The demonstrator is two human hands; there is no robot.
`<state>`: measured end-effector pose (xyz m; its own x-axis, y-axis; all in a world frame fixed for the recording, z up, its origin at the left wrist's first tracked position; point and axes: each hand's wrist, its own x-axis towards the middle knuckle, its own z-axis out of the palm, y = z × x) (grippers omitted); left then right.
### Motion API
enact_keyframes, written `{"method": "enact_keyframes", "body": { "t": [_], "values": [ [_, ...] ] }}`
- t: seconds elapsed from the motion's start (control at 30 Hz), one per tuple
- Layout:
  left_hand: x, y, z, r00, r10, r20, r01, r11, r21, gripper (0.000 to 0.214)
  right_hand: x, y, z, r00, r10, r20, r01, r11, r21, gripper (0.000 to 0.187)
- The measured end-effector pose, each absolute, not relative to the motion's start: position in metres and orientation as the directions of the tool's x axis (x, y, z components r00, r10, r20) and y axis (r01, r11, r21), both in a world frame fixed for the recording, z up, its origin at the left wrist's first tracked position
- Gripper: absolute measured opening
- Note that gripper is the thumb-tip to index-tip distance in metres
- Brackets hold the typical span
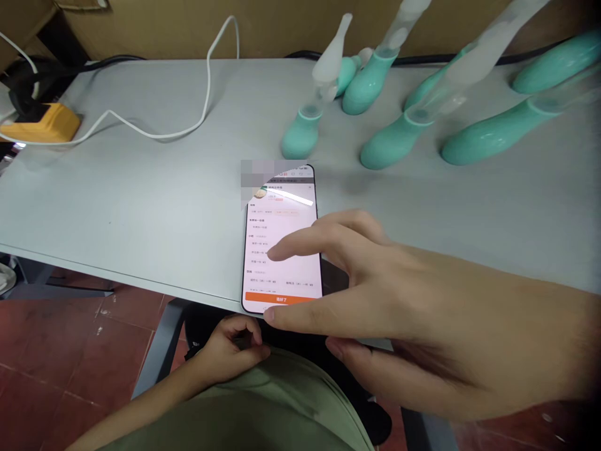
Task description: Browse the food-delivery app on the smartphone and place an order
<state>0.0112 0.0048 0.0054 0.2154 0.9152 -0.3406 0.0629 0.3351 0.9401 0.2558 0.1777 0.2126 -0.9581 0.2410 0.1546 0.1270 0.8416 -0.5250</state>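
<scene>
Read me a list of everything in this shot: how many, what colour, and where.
table: one, pale grey, across the middle of the view
phone: one, screen lit pinkish white with an orange bar, flat at the table's near edge
teal gadgets: at least six, teal with clear or whitish tops, blurred, far right of the table
cable: one, white, looping over the table's far left
yellow block: one, at the table's left end
cardboard: brown, behind the table
floor: red tiles, below
left hand: curled, on green cloth below the table edge
right hand: open, index fingertip at the phone's screen
</scene>
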Motion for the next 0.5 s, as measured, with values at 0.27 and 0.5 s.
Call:
{"method": "enact_keyframes", "body": {
  "t": [0.27, 0.5],
  "values": [
    [0.0117, 0.0066, 0.0030, 0.261, 0.924, -0.280, 0.016, 0.285, 0.958, 0.017, 0.2519, 0.1751, 0.2137, -0.943, 0.283, 0.177, 0.154, 0.840, -0.521, 0.056],
    [0.0107, 0.0095, 0.0059, 0.281, 0.936, -0.213, 0.007, 0.220, 0.976, 0.026, 0.2528, 0.1758, 0.2128, -0.941, 0.286, 0.181, 0.157, 0.843, -0.515, 0.054]
  ]
}}
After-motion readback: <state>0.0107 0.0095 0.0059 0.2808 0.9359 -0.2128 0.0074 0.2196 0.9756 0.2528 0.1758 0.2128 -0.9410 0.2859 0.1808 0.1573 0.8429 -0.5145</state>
